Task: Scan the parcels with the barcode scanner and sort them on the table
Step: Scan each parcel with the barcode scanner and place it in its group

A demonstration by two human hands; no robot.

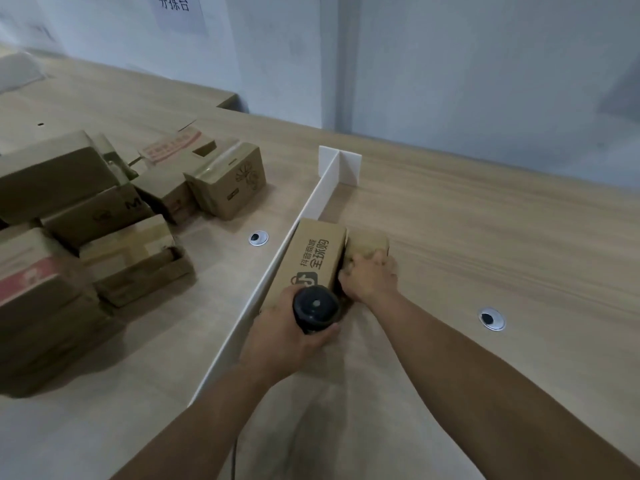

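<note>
The left hand (287, 334) wraps its fingers around the scanner (316, 308). The right hand (369, 277) curls its fingers on a small box (367, 245), right of the white divider (277, 268), beside a printed box (317, 261). It looks light and stiff; hold its sides.

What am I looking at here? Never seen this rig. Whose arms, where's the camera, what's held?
There is no robot: these are a person's two bare hands, filmed by one wide-angle camera worn on the head, looking forward and down. The left hand grips a black barcode scanner. The right hand holds a small cardboard parcel, which sits beside a longer printed box. That box lies against a white divider standing on the wooden table. Left of the divider lies a pile of cardboard parcels. Two round cable holes are set in the tabletop.
</note>
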